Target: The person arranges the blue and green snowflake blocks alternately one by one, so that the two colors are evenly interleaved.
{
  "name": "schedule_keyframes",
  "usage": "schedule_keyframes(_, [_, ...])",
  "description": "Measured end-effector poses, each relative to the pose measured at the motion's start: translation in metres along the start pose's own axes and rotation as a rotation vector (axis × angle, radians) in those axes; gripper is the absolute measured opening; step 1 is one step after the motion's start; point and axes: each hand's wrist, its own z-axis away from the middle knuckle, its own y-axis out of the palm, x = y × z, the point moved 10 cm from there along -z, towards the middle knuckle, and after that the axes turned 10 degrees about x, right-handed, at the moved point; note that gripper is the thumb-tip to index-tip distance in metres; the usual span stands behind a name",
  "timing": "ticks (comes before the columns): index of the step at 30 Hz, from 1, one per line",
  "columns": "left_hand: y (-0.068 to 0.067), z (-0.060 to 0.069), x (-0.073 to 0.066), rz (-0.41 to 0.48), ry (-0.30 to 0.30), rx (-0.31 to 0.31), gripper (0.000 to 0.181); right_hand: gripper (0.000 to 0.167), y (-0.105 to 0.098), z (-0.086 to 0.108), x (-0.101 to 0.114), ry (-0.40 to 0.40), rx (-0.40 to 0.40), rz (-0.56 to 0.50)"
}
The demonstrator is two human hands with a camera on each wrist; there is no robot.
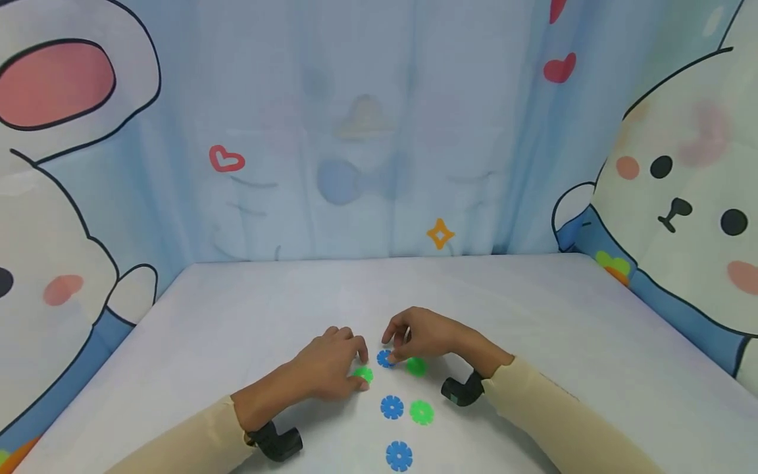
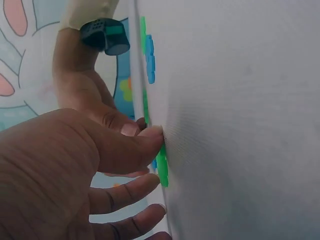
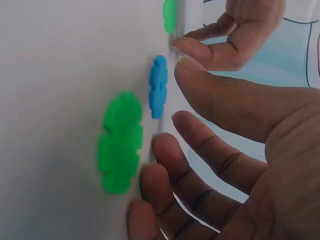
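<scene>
My left hand [image 1: 336, 362] rests low over the white table. Its thumb and index finger are curled at opposite edges of a green interlocking disc [image 1: 364, 375], which shows beyond the thumb in the left wrist view [image 2: 162, 167]. My right hand [image 1: 428, 332] hovers over a blue interlocking disc [image 1: 383, 359]. In the right wrist view, its thumb and index finger are spread, and the blue disc [image 3: 158, 87] lies flat past the fingertips with a gap visible. Under the right hand's other fingers lies a second green disc [image 3: 121, 145].
Nearer the front are a blue disc [image 1: 391, 407] and a green disc [image 1: 422, 413] side by side, with another blue disc [image 1: 399, 455] below them. Black wrist cameras [image 1: 278, 442] sit on both wrists. A printed curtain [image 1: 367, 131] hangs behind the white table [image 1: 266, 296].
</scene>
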Motion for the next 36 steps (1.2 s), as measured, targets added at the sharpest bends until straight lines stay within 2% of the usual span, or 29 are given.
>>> schedule_keyframes(8, [-0.01,0.002,0.0,0.008,0.01,-0.051,0.024,0.021,0.0,0.004,0.01,0.023,-0.036,0.07])
schedule_keyframes(21, [-0.003,0.002,-0.005,-0.094,0.047,-0.041,0.023,0.022,0.01,0.004,0.005,0.103,-0.079,0.099])
schedule_keyframes(29, [0.0,0.002,-0.006,-0.112,0.05,-0.022,0.023,0.025,0.014,0.002,0.01,0.033,-0.061,0.125])
schedule_keyframes(36, [0.003,0.002,-0.006,-0.041,0.032,0.035,0.025,0.027,0.016,0.005,0.014,-0.024,-0.039,0.104])
